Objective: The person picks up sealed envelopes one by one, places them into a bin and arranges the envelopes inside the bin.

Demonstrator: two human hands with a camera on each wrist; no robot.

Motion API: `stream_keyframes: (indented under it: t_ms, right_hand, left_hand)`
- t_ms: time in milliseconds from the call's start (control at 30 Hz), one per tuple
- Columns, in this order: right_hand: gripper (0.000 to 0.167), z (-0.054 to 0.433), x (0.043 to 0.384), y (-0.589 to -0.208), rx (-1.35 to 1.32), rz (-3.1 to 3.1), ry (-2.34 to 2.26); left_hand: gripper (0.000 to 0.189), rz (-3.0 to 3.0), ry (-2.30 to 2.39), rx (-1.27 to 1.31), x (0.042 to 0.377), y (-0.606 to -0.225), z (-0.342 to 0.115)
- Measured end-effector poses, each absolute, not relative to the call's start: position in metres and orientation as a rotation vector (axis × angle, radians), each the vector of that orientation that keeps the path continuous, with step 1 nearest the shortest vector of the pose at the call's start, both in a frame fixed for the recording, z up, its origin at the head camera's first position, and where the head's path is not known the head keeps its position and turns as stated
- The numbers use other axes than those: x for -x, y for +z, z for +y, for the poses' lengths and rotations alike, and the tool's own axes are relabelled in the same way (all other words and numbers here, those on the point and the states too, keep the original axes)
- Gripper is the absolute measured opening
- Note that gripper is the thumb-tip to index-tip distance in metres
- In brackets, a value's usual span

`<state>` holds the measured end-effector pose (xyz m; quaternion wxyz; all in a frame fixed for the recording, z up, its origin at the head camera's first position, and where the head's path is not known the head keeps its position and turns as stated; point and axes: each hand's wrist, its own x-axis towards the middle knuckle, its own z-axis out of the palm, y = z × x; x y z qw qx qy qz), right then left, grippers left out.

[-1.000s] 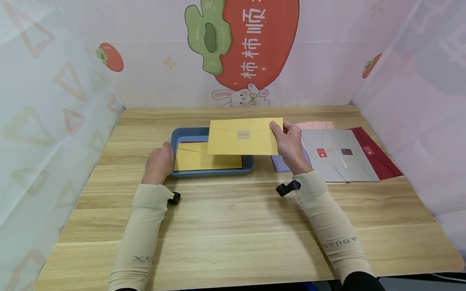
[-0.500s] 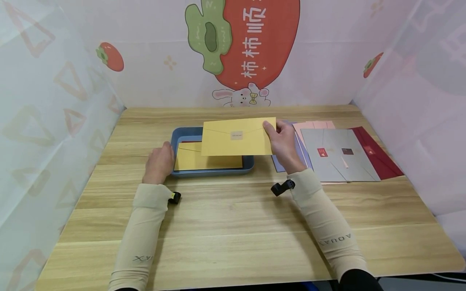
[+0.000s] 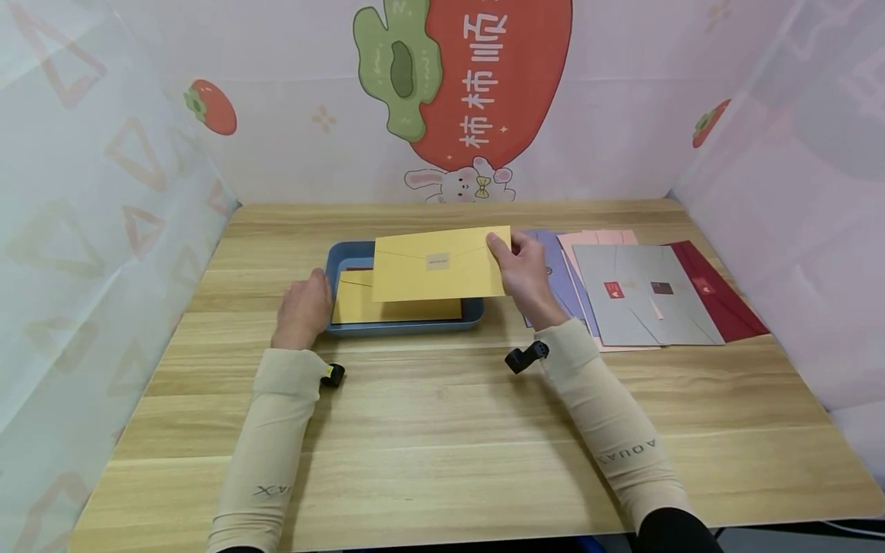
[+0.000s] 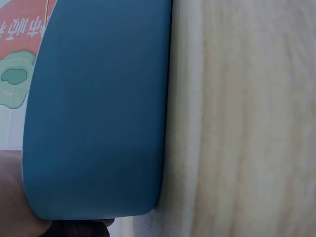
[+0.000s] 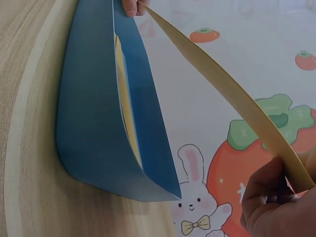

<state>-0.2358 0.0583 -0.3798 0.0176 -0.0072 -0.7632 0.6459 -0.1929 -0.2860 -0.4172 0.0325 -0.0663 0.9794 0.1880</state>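
In the head view, my right hand (image 3: 529, 278) pinches the right end of a yellow envelope (image 3: 415, 283) that has a small pale seal label. The envelope hangs in the air over a blue tray (image 3: 408, 330), tilted toward me. Another yellow envelope (image 3: 354, 304) lies in the tray, with a sliver of dark red beneath it. My left hand (image 3: 303, 309) grips the tray's left end; a thumb (image 5: 130, 7) hooks over the rim in the right wrist view. The left wrist view is mostly filled by the tray's wall (image 4: 98, 108).
Right of the tray lie overlapping envelopes: purple (image 3: 568, 280), pink (image 3: 618, 237), grey (image 3: 632, 265) and dark red (image 3: 719, 296). The wooden table (image 3: 429, 438) is bounded by printed cloth at the back and both sides.
My right hand has carried the yellow envelope leftward over the tray, uncovering more of the purple envelope. The left hand and the tray have stayed in place.
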Motion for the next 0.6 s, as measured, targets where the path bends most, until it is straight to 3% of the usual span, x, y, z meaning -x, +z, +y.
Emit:
stream_keyframes:
  t_ms: [600]
  right_hand:
    - [0.033, 0.032, 0.237, -0.391, 0.016, -2.480, 1.989]
  left_hand:
    - [0.035, 3.013, 0.576, 0.212, 0.195, -0.418, -0.286]
